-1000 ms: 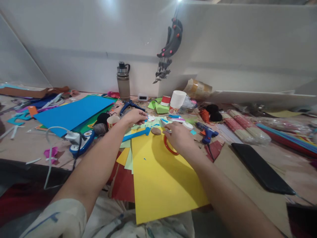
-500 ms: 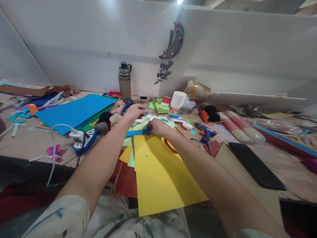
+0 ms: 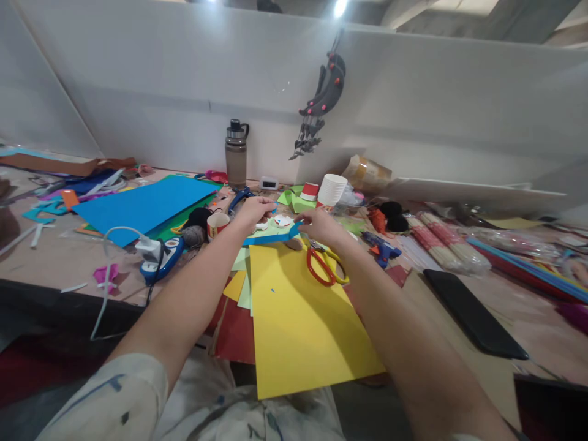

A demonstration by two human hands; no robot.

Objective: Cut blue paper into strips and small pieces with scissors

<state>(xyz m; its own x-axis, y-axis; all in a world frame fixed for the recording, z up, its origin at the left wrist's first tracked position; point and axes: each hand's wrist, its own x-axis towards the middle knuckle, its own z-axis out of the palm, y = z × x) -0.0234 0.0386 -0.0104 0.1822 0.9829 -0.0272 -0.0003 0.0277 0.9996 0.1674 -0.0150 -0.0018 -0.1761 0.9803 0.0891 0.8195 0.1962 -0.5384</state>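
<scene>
My right hand (image 3: 320,226) has its thumb and fingers closed on the right end of a blue paper strip (image 3: 273,239), which is lifted and bent upward there. My left hand (image 3: 258,212) is closed in a pinch, with a small blue scrap (image 3: 274,206) showing at its fingertips. Between the hands, a white round piece with red marks (image 3: 283,221) lies on pale green paper. Scissors with red and yellow handles (image 3: 321,267) rest below my right hand, over a large yellow sheet (image 3: 307,331).
Left are a paper cup (image 3: 217,226), a power strip (image 3: 162,260) and a blue sheet (image 3: 147,205). A water bottle (image 3: 236,156) and stacked cups (image 3: 332,188) stand behind. To the right lie a glue gun (image 3: 382,248) and a black phone (image 3: 473,312).
My right hand has moved right and slightly up, raising the strip's end. The scissors now show more fully. My left hand remains near the same spot; the view has shifted slightly.
</scene>
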